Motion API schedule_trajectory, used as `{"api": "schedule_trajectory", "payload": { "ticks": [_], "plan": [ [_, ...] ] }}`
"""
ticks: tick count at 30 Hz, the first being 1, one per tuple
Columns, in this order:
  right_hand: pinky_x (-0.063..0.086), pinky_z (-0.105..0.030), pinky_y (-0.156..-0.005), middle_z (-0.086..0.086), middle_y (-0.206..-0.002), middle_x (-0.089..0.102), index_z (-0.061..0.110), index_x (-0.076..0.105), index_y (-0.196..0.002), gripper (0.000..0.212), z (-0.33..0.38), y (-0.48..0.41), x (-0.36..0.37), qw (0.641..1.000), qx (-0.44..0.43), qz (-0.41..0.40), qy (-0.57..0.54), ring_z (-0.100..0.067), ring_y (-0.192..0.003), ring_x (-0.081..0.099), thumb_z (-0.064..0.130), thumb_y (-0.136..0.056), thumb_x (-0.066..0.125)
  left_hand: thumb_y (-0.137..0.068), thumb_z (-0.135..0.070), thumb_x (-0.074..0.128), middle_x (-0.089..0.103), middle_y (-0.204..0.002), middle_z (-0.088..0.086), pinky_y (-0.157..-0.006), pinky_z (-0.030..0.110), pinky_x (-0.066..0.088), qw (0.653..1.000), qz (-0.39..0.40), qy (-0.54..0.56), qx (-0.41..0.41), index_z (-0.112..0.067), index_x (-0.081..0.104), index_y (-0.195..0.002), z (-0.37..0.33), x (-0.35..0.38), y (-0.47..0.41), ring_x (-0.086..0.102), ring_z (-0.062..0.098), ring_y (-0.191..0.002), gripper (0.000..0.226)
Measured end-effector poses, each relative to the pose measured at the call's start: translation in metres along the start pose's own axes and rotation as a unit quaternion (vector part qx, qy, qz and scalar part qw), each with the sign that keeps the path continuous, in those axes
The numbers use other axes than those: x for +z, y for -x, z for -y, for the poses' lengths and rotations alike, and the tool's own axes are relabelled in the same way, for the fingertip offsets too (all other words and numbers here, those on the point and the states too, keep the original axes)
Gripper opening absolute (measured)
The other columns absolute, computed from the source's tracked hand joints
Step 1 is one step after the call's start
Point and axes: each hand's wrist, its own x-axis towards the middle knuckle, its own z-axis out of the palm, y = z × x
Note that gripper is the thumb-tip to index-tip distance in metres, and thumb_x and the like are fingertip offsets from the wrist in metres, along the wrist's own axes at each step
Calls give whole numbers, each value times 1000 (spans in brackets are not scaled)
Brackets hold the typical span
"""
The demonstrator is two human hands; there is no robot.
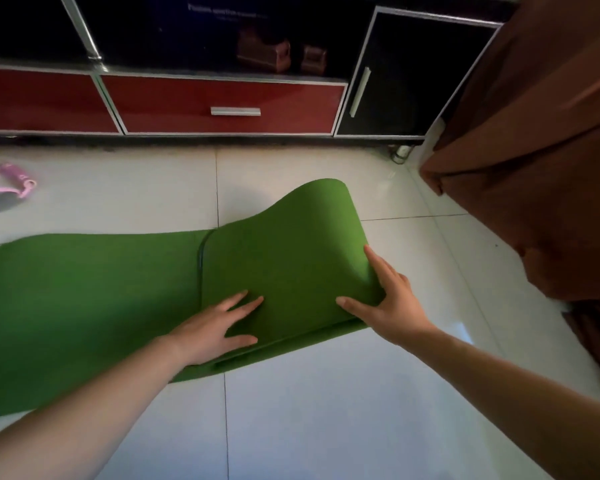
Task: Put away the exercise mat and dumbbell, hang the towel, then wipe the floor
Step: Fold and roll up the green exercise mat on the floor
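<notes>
A green exercise mat (84,289) lies on the white tiled floor, stretching off to the left. Its right end is folded back over itself into a loose, bulging flap (291,251). My left hand (215,327) presses flat on the near part of the flap with straight, spread fingers. My right hand (385,299) touches the flap's rounded right edge, thumb on top and fingers along the fold. No dumbbell or towel shows in this view.
A low cabinet with red drawers (222,105) and a black door (406,74) runs along the back. Brown fabric-covered furniture (541,161) stands at the right. A pink resistance band (7,185) lies on the floor at far left. White tiles (343,410) lie nearest me.
</notes>
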Motion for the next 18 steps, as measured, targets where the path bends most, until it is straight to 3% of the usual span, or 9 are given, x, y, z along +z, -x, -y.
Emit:
{"api": "schedule_trajectory", "payload": {
  "ticks": [3,5,7,9,12,15,18],
  "plan": [
    [30,-30,-109,10,-139,31,48,16,-143,96,18,9,-15,995,-32,40,-83,-5,-125,30,55,-65,72,-81,-65,35,-5,-155,-21,-106,36,35,997,-62,50,-13,-62,3,-135,-19,-37,2,21,19,-141,62],
    [39,-22,-104,14,-138,34,46,23,-142,93,29,10,-21,986,-83,46,-135,0,-125,34,54,-63,71,-82,-65,32,0,-155,-21,-96,30,40,989,-114,94,-11,-59,7,-138,-44,-61,-3,20,18,-141,62],
    [45,-16,-94,18,-137,37,43,30,-140,85,40,7,-23,968,-104,42,-226,4,-122,42,48,-65,71,-82,-67,28,6,-155,-18,-110,36,27,976,-163,146,-6,-57,10,-139,-70,-80,-6,12,14,-143,61],
    [49,-24,-93,19,-130,44,39,36,-137,76,52,-2,-22,940,-84,37,-330,3,-116,51,43,-69,70,-87,-64,28,12,-155,-16,-117,41,14,962,-199,185,-13,-53,16,-141,-87,-94,-2,10,10,-143,56],
    [44,-37,-102,17,-114,60,20,42,-137,58,68,-23,-22,894,-44,85,-437,-5,-108,60,27,-84,64,-93,-56,28,19,-154,-15,-117,36,13,953,-213,214,-25,-49,23,-141,-91,-103,19,15,7,-142,49],
    [42,-40,-104,12,-122,63,28,53,-128,43,81,-34,-19,899,-108,153,-395,-5,-113,58,33,-87,63,-92,-54,31,26,-150,-20,-113,27,15,933,-249,257,-32,-48,30,-139,-88,-104,49,20,2,-139,47],
    [36,-31,-109,23,-141,42,39,51,-128,57,94,-35,-9,903,-182,179,-345,2,-128,41,49,-73,66,-83,-60,34,35,-145,-22,-112,23,19,890,-323,320,-32,-50,39,-131,-90,-107,81,28,-3,-134,49]
  ]
}}
